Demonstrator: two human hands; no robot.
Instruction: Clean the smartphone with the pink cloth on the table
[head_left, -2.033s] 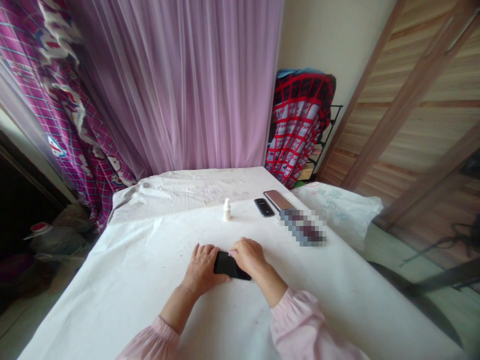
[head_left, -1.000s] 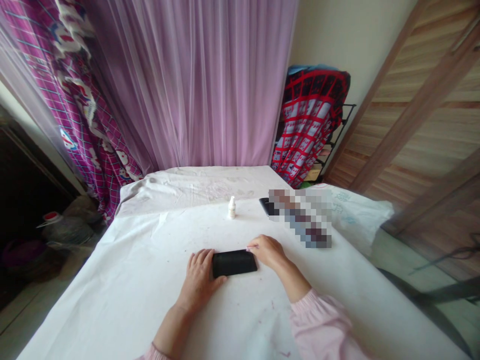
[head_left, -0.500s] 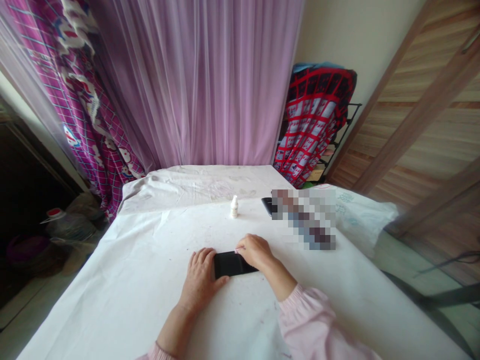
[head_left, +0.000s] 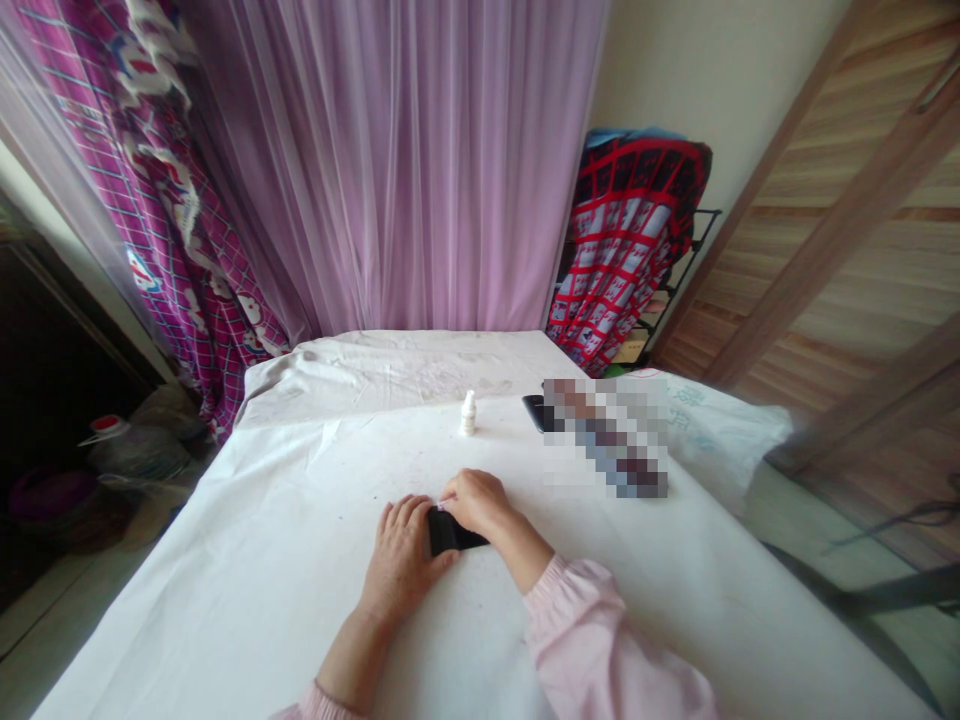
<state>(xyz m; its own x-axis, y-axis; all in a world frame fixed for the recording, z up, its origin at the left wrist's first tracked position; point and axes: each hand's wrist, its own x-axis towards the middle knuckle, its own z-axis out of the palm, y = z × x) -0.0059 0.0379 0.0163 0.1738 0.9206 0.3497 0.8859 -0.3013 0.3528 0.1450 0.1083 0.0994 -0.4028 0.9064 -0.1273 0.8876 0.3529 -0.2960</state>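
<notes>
Since one second ago, the right hand (head_left: pixel 474 498) is shifting along the black phone (head_left: pixel 448 535) toward the left edge of the table (head_left: pixel 225 600), carrying a small pale piece (head_left: pixel 442 506). It is now coming to lie just beside the left hand (head_left: pixel 405 545) and is covering the phone's previously exposed right end. Since two seconds ago, the phone is turning slightly, its right end swinging toward the table's far edge.
</notes>
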